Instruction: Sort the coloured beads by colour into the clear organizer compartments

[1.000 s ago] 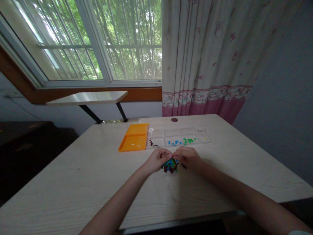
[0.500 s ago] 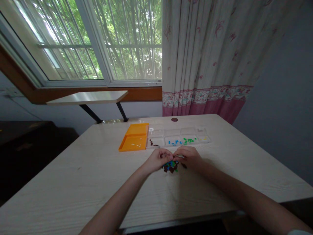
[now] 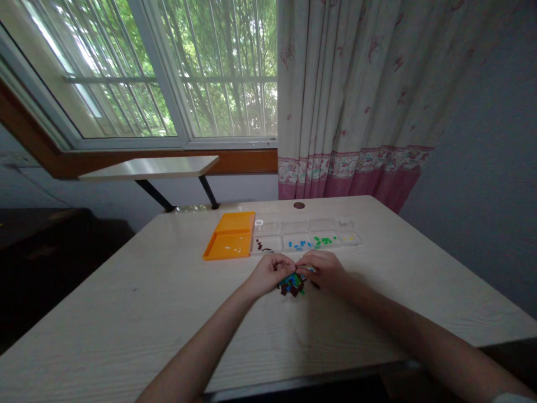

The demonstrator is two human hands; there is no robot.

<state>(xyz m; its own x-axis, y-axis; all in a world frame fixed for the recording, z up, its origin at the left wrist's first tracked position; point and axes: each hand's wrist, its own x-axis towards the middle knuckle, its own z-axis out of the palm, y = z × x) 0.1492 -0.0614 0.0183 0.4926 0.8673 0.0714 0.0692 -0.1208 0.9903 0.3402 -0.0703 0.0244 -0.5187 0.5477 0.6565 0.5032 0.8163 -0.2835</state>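
Observation:
A small pile of brown, blue and green pieces (image 3: 292,285) lies on the pale wooden table, just below my fingers. My left hand (image 3: 271,273) comes in from the left over the pile, its thumb and fingers pinched together. Facing it, my right hand (image 3: 321,268) has its fingers curled in a pinch too. The fingertips of both hands meet above the pile, around something small and dark that I cannot make out. One dark brown piece (image 3: 315,285) sits under the right hand, at the right side of the pile.
Beyond my hands stands an open orange case (image 3: 226,259) with a few white bits inside. Clear plastic boxes (image 3: 296,228) beside it hold brown, blue pieces (image 3: 298,244), green pieces (image 3: 325,241) and yellow bits. A raised shelf (image 3: 151,167) is at the back left.
Both hands stay over the pile with their fingertips together. Only a very slight shift of the fingers shows; the pile and boxes look the same.

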